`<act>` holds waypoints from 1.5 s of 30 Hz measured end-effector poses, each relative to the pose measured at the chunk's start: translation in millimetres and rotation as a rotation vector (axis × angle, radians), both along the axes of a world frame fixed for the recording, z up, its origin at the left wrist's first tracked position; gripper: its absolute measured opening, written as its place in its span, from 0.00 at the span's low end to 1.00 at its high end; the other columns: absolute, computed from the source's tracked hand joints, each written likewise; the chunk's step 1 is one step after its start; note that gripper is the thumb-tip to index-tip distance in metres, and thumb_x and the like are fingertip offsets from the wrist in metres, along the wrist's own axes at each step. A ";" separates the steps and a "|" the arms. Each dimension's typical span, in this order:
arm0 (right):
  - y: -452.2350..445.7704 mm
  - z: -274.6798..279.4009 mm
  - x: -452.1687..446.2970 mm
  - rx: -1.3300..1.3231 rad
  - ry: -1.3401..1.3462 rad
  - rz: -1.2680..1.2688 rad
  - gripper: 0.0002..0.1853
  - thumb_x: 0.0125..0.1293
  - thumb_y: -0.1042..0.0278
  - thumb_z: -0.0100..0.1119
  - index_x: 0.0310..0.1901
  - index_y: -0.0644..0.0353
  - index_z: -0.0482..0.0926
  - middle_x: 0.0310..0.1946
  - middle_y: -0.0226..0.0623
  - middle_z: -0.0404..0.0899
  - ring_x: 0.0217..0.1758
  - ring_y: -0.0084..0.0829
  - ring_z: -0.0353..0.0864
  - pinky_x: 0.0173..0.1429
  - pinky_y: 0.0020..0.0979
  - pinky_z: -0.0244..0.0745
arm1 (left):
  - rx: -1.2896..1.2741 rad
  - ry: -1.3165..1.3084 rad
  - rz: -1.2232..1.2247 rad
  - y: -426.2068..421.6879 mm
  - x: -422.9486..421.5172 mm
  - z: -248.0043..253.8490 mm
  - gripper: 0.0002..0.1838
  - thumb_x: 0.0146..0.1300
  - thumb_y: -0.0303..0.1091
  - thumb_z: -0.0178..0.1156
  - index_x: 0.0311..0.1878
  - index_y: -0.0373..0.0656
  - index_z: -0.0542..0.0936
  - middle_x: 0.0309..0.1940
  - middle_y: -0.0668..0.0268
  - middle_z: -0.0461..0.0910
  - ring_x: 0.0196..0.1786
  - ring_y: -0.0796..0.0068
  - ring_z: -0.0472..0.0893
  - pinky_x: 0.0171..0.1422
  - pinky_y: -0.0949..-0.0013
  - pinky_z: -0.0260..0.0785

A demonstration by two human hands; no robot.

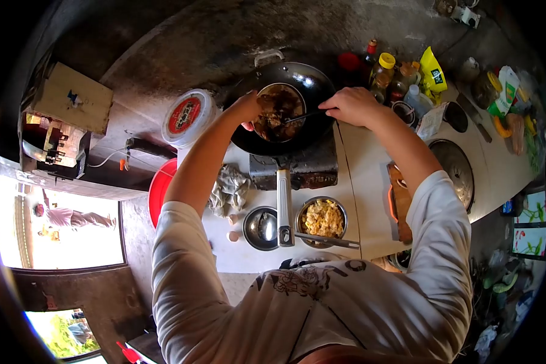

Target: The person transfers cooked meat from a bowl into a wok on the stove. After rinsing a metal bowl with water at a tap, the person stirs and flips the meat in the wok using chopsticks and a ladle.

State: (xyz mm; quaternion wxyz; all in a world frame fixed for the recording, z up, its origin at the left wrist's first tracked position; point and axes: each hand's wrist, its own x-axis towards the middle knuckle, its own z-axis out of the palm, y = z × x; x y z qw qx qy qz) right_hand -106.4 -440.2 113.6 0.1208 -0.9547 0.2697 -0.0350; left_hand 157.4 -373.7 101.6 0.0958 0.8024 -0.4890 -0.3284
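My left hand (247, 108) grips the rim of a bowl (301, 99) of dark brown sauce with bits in it. The bowl is over a black wok (314, 76), whose pale handle (284, 197) points toward me. In my right hand (349, 106), the fingers are closed on a dark, thin-handled utensil (309, 114). Its far end lies in the sauce, so I cannot tell its exact kind. Beneath the wok is a black stove (321, 164). Closer to me stands a metal bowl of scrambled egg (323, 219), with a grey utensil handle (337, 241) across its near rim.
An empty metal bowl (262, 233) and a crumpled cloth (229, 189) lie left of the wok handle. A lidded tub (189, 118) stands left. Right are bottles (385, 70), a cutting board (401, 203), a large lid (452, 167) and a knife (473, 115).
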 end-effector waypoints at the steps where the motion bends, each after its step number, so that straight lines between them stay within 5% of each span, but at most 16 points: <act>1: -1.8 5.6 -1.2 -0.005 0.001 0.003 0.12 0.58 0.61 0.53 0.43 0.43 0.80 0.37 0.36 0.79 0.43 0.38 0.76 0.45 0.38 0.70 | 0.002 0.073 0.062 -1.9 3.0 1.4 0.25 0.56 0.25 0.47 0.59 0.35 0.59 0.33 0.46 0.76 0.30 0.56 0.81 0.30 0.63 0.74; 5: -1.8 37.7 -14.2 -0.112 0.028 -0.017 0.12 0.58 0.62 0.52 0.44 0.45 0.79 0.37 0.37 0.78 0.43 0.38 0.75 0.45 0.37 0.70 | 0.020 -0.079 -0.037 -9.4 14.1 4.3 0.22 0.56 0.24 0.45 0.56 0.36 0.59 0.33 0.46 0.76 0.24 0.56 0.80 0.23 0.66 0.73; 11: 13.3 48.8 -6.9 -0.364 0.017 -0.150 0.11 0.61 0.62 0.47 0.42 0.48 0.78 0.30 0.38 0.75 0.34 0.41 0.77 0.36 0.41 0.71 | -0.084 -0.422 -0.238 -2.2 18.8 -6.6 0.20 0.53 0.22 0.48 0.51 0.32 0.59 0.34 0.43 0.76 0.35 0.50 0.80 0.35 0.58 0.74; 16: 36.3 22.3 7.1 -0.469 0.044 -0.180 0.12 0.61 0.68 0.45 0.44 0.55 0.75 0.32 0.42 0.74 0.32 0.38 0.79 0.34 0.35 0.74 | -0.087 -0.637 -0.358 -0.6 10.0 -12.3 0.21 0.52 0.23 0.52 0.50 0.31 0.62 0.40 0.44 0.75 0.44 0.52 0.77 0.44 0.59 0.72; 24: 55.7 27.0 7.7 -0.531 0.001 -0.239 0.11 0.61 0.69 0.46 0.41 0.61 0.75 0.31 0.42 0.75 0.28 0.36 0.79 0.29 0.31 0.75 | -0.029 -0.642 -0.342 -1.3 6.2 -7.3 0.19 0.51 0.23 0.55 0.47 0.30 0.67 0.44 0.46 0.74 0.48 0.54 0.76 0.50 0.61 0.69; 27: 53.5 29.3 8.3 -0.479 0.131 -0.294 0.18 0.58 0.72 0.44 0.51 0.52 0.72 0.33 0.38 0.72 0.31 0.34 0.78 0.33 0.32 0.74 | -0.006 -0.626 -0.378 -1.4 8.6 -5.3 0.20 0.50 0.22 0.55 0.48 0.29 0.66 0.45 0.45 0.74 0.49 0.54 0.75 0.49 0.61 0.70; 29: 50.3 26.0 5.9 -0.559 0.035 -0.250 0.12 0.60 0.70 0.47 0.44 0.58 0.75 0.31 0.41 0.74 0.29 0.35 0.79 0.29 0.30 0.75 | -0.044 -0.645 -0.412 -1.4 11.6 -10.0 0.21 0.50 0.22 0.56 0.49 0.29 0.66 0.44 0.44 0.74 0.49 0.54 0.75 0.48 0.61 0.70; 45: 50.6 6.2 17.6 -0.734 -0.069 -0.202 0.08 0.54 0.70 0.52 0.36 0.59 0.78 0.26 0.38 0.76 0.24 0.32 0.79 0.23 0.29 0.73 | -0.091 -0.723 -0.466 -0.7 4.9 -13.3 0.19 0.50 0.24 0.57 0.47 0.32 0.70 0.46 0.48 0.74 0.47 0.55 0.76 0.47 0.60 0.71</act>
